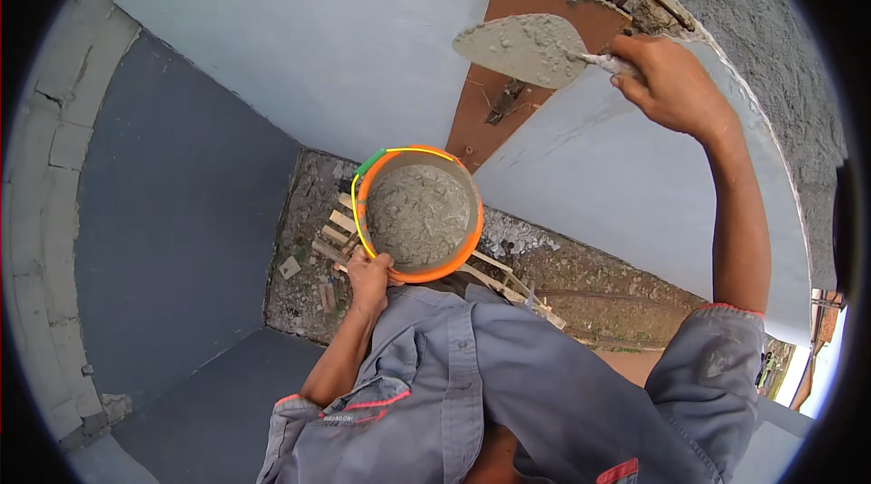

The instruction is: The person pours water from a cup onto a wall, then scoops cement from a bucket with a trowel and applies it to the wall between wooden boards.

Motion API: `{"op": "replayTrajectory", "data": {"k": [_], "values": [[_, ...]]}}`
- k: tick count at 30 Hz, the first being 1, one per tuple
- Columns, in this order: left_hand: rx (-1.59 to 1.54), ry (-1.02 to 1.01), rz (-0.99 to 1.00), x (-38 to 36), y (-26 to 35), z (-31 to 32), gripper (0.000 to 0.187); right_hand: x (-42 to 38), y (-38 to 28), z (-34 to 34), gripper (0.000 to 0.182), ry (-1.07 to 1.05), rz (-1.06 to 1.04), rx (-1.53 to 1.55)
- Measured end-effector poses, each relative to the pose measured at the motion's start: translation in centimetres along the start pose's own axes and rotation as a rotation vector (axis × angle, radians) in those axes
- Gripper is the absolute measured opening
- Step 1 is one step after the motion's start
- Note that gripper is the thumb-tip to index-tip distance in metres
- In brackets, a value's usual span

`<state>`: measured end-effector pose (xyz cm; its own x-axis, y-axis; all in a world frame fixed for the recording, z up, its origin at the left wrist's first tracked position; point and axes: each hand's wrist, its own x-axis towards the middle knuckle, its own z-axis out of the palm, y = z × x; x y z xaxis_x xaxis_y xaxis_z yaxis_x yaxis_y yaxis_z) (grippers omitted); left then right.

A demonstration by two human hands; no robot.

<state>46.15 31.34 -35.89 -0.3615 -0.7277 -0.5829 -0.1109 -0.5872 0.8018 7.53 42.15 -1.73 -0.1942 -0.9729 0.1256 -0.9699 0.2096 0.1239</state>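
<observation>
— What do your 2 hands hold?
— My left hand [369,277] fingers grip the orange bucket [420,214] rim near my chest. My right hand [667,80] fingers close around the trowel [526,50], loaded with mortar, raised beside the wall [345,30].

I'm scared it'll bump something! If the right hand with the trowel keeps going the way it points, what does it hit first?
Probably the brown strip between the pale wall panels. The right hand aims its mortar-loaded trowel at it, though depth is hard to judge.

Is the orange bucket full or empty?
Nearly full: grey mortar fills the orange bucket almost up to its rim.
</observation>
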Motion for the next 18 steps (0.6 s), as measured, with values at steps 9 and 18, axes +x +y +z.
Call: {"op": "replayTrajectory", "data": {"k": [9, 18], "values": [[-0.054, 0.007, -0.008, -0.5, 0.5, 0.4, 0.014, -1.1, -15.1, 26.3, 0.013, -0.632, -0.042, -0.009], [-0.030, 0.003, 0.011, -0.9, -0.3, 0.9, 0.017, -3.8, -16.4, 29.1, 0.024, -0.884, 0.046, 0.290]]}}
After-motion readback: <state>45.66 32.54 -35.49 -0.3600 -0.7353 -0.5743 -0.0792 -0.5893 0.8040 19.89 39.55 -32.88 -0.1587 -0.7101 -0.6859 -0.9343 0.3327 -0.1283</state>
